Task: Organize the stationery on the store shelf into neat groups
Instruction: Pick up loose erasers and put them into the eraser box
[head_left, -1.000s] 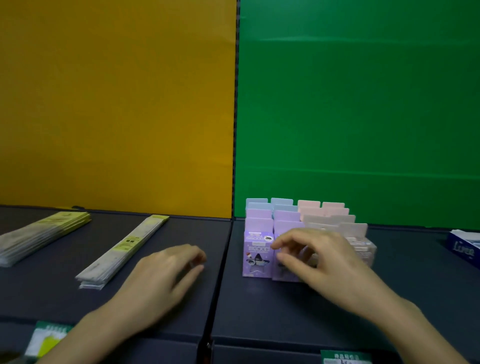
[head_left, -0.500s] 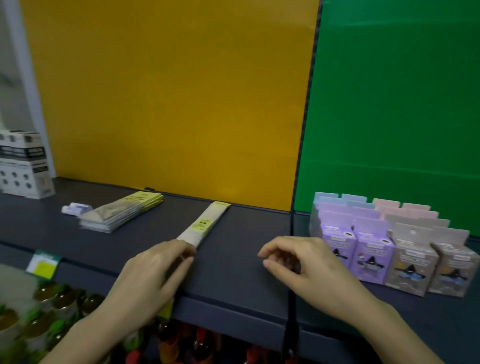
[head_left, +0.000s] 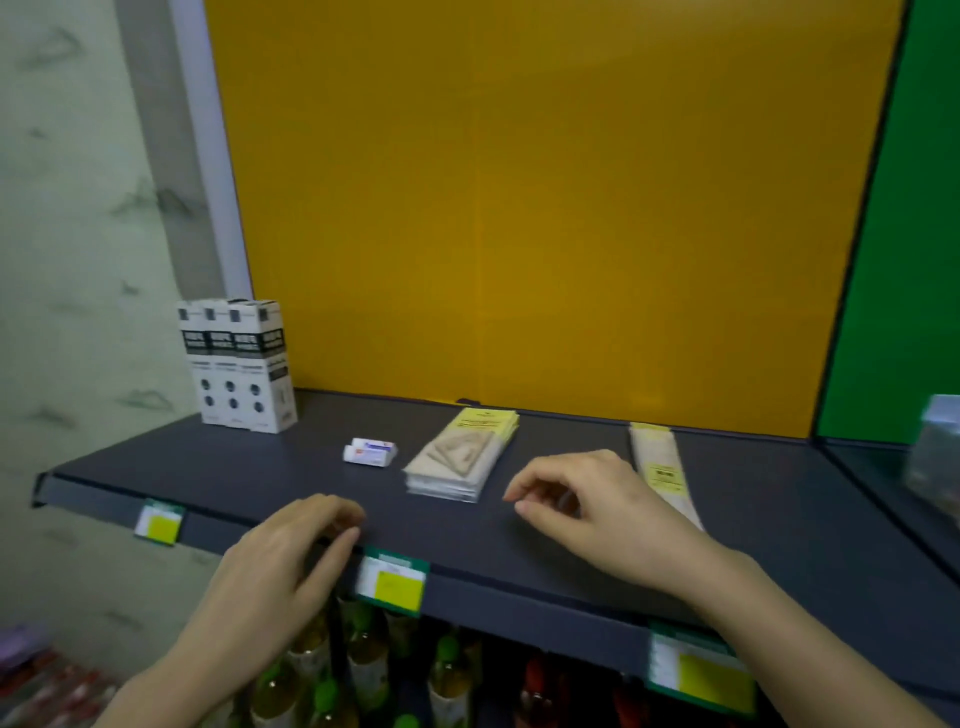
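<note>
A dark shelf holds stationery. A stack of set-square packs with yellow headers lies mid-shelf. To its right lies a long stack of ruler packs. Two small white erasers sit left of the set squares. Three tall white-and-black boxes stand at the back left. My left hand hovers at the shelf's front edge, fingers loosely curled, holding nothing. My right hand hangs over the shelf between the set squares and rulers, fingers bent, nothing in it.
Yellow price tags hang on the shelf's front lip. Bottles stand on the level below. A yellow back panel and a green one close the rear. A blurred pack group shows at the far right edge.
The view has swung left along the shelf. The pastel packs slid out to the right edge, and the boxes and erasers came into sight. Both hands moved left, still holding nothing.
</note>
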